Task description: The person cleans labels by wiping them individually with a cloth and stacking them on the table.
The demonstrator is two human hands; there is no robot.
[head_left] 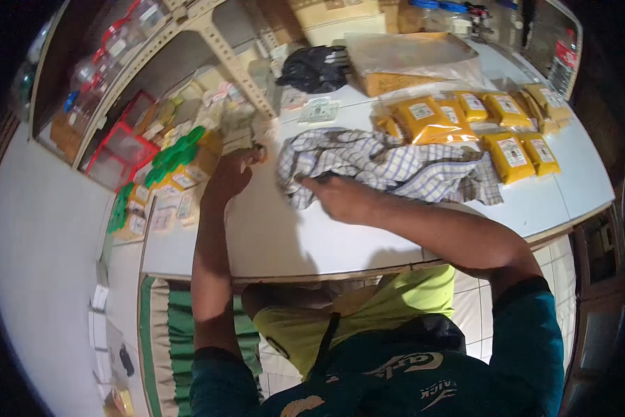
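Note:
A crumpled checkered cloth [389, 163] lies on the white tabletop [270, 236]. My right hand [340, 197] is at the cloth's lower left edge, its index finger against the fabric and the other fingers curled. To the left, my left hand [239, 167] is near the table's middle, with its fingers bent around something small that I cannot make out. Beyond the cloth are yellow packets with white labels [423, 118]. Just above the cloth lies a small flat printed packet [319, 110].
Green-lidded jars [177, 156] and a red-framed box [121, 149] stand at the left by a metal shelf post [232, 66]. A black plastic bag [314, 69], a large clear-wrapped package [413, 62] and a bottle [564, 62] are at the back.

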